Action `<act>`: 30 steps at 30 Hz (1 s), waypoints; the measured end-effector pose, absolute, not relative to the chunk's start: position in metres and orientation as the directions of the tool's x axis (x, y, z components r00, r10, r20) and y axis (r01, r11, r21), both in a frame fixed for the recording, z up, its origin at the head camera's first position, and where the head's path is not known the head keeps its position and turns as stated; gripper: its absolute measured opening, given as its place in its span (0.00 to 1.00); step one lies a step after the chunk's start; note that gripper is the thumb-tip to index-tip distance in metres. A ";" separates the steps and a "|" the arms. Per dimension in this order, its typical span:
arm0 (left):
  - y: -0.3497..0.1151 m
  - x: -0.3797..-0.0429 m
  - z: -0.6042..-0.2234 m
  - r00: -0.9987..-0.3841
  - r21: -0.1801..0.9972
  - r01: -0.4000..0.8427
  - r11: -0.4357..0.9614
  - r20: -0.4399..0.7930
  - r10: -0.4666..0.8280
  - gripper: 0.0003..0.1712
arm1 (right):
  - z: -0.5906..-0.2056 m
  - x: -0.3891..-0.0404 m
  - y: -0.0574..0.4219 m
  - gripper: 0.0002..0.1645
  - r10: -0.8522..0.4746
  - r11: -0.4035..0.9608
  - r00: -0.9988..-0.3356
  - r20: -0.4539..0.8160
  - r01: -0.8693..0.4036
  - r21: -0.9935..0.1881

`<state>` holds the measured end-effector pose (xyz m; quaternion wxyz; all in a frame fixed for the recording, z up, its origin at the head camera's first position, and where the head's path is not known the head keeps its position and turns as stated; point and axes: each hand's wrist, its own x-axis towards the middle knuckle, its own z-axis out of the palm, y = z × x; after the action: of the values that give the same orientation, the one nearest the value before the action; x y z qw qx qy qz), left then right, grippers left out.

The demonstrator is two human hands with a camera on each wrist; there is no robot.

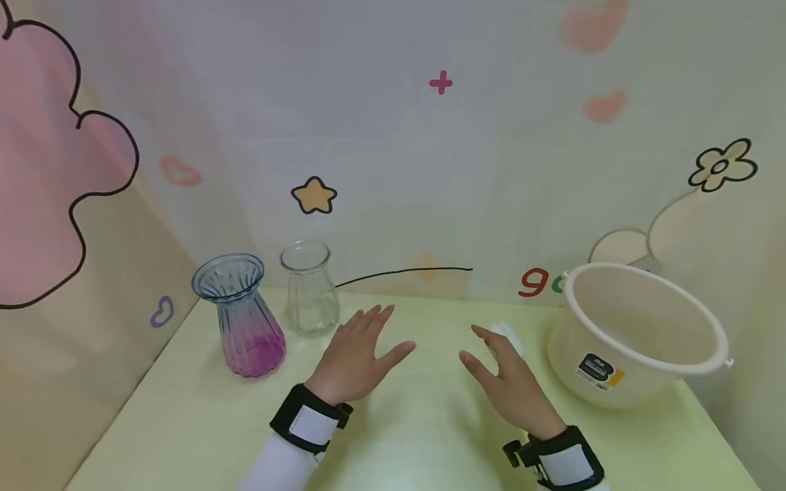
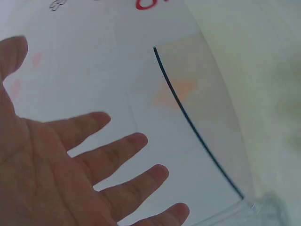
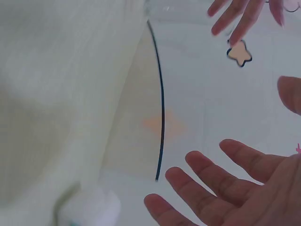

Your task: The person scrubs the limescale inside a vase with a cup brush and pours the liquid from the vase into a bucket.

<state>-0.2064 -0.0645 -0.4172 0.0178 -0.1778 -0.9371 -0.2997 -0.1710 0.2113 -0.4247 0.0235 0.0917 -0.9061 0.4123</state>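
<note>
You have two hands, one left hand (image 1: pixel 357 361) and one right hand (image 1: pixel 517 385); each shows you five fingers (image 2: pixel 115 153), thumb counted; you wear two wristbands, a left band (image 1: pixel 312 423) and a right band (image 1: pixel 568 464); before you is one table (image 1: pixel 405 443); you have two vases, one tinted vase (image 1: pixel 252 334) and one clear vase (image 1: pixel 312 300); you have one bucket (image 1: pixel 568 341), with one label (image 1: pixel 600 372) and two side knobs (image 1: pixel 729 363); you see one white thing (image 1: pixel 507 335), partly hidden; on the walls (image 1: pixel 381 170) you count one star (image 1: pixel 314 195), one plus (image 1: pixel 441 82), one flower (image 1: pixel 720 166), one big pink shape (image 1: pixel 49 157), one orange diamond (image 3: pixel 174 127), two outlined hearts, a pink heart (image 1: pixel 180 170) and a violet heart (image 1: pixel 162 311), and two blurred red blots (image 1: pixel 605 106).
</note>
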 end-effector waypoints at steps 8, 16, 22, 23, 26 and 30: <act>-0.091 -0.197 -0.421 -0.949 0.800 0.233 0.553 0.064 0.308 0.47 | -0.435 -0.165 0.184 0.28 -0.177 0.380 -0.976 0.126 -0.186 -0.906; -0.134 -0.181 -0.418 -0.976 0.950 0.128 0.285 0.070 0.207 0.32 | -0.429 -0.172 0.151 0.24 -0.246 0.098 -0.967 0.070 -0.097 -0.991; -0.160 -0.162 -0.409 -0.994 0.996 0.055 0.075 0.047 0.101 0.31 | -0.423 -0.178 0.123 0.27 -0.322 -0.093 -0.946 0.022 0.008 -0.996; -0.163 -0.160 -0.408 -0.996 0.998 0.044 0.049 0.040 0.074 0.32 | -0.422 -0.180 0.118 0.28 -0.327 -0.123 -0.945 0.013 0.029 -0.992; -0.172 -0.154 -0.406 -0.999 0.999 0.035 -0.026 0.035 0.001 0.32 | -0.417 -0.182 0.102 0.29 -0.336 -0.169 -0.942 -0.001 0.061 -0.984; -0.184 -0.149 -0.404 -0.998 0.992 0.041 -0.120 0.035 -0.051 0.31 | -0.413 -0.185 0.083 0.29 -0.352 -0.187 -0.936 0.009 0.061 -0.980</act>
<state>-0.1492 -0.1839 -0.4040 0.0305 0.0037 -0.6627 -0.7483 -0.1849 0.0828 -0.4135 -0.1356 0.1170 -0.6229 0.7615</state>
